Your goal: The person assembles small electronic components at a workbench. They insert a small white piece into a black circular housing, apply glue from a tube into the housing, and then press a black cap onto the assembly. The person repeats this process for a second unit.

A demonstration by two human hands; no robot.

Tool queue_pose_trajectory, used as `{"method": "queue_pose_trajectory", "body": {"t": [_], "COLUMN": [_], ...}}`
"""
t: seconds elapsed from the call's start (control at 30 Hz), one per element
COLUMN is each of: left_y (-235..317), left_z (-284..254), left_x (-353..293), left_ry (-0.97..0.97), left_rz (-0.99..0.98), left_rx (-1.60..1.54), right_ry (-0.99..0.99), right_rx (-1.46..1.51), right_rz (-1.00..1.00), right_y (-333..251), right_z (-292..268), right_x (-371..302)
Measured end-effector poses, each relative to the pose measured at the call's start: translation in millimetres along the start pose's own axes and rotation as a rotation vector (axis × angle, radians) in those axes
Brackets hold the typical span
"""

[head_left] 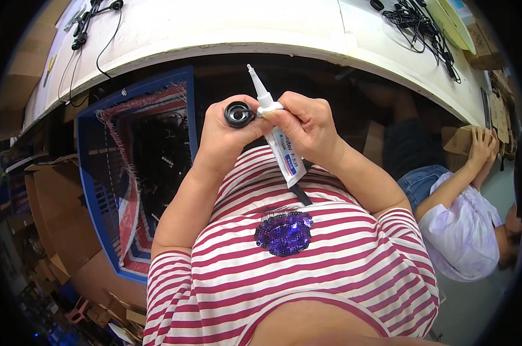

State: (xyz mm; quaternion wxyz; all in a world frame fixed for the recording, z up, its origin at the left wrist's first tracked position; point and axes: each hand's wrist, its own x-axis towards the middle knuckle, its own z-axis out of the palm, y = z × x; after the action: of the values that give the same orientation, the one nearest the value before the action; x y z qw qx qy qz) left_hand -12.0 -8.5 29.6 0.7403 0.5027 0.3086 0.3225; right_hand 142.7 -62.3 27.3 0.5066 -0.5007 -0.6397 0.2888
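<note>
My left hand [221, 131] is closed around a black cylindrical part [238, 115], whose round end with a pale ring inside faces up. In my right hand [311, 126] is a white glue tube [287, 158] with a blue label, pinched just below its neck. Its long tapered white nozzle [258, 85] points up and away from me, tip bare. The two hands nearly meet, so the tube's neck sits right beside the black part. A dark strip [300, 195] shows at the tube's lower end; I cannot tell what it belongs to.
A white table [226, 29] curves across the far side, with black cables [419, 29] at right and more cords [82, 34] at left. On my left stands a blue crate [88, 173] lined with striped cloth, holding dark parts. Another person [460, 225] sits at right near cardboard.
</note>
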Motion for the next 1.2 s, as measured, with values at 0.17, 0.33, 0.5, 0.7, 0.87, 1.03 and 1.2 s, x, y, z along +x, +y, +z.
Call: {"method": "queue_pose_trajectory", "body": {"t": [0.17,0.33,0.5,0.7,0.87,1.03,1.2], "left_y": [8,0,-4,-4,1,-4,4], "left_z": [3,-11,-25,-14,-9,-23,-16], "left_x": [5,9,11,7,5,7,8], "left_ry": [-0.031,-0.054,-0.104,-0.092,-0.054,-0.087,-0.002], "left_rz": [0.004,0.235,0.212,0.248,0.225,0.258,0.132], "left_rx": [0.137,0.302,0.177,0.111,0.085,0.091,0.118], "right_ry": [-0.007,-0.092,-0.134,-0.143,-0.057,-0.039,-0.019], "right_rx": [0.015,0.242,0.809,0.751,0.746,0.355,0.045], "right_rz": [0.034,0.217,0.520,0.477,0.413,0.229,0.079], "right_y": [4,-9,-19,-17,-15,-18,-16], "right_z": [-7,-35,-53,-40,-36,-35,-30], "right_x": [7,14,15,5,7,3,-1]}}
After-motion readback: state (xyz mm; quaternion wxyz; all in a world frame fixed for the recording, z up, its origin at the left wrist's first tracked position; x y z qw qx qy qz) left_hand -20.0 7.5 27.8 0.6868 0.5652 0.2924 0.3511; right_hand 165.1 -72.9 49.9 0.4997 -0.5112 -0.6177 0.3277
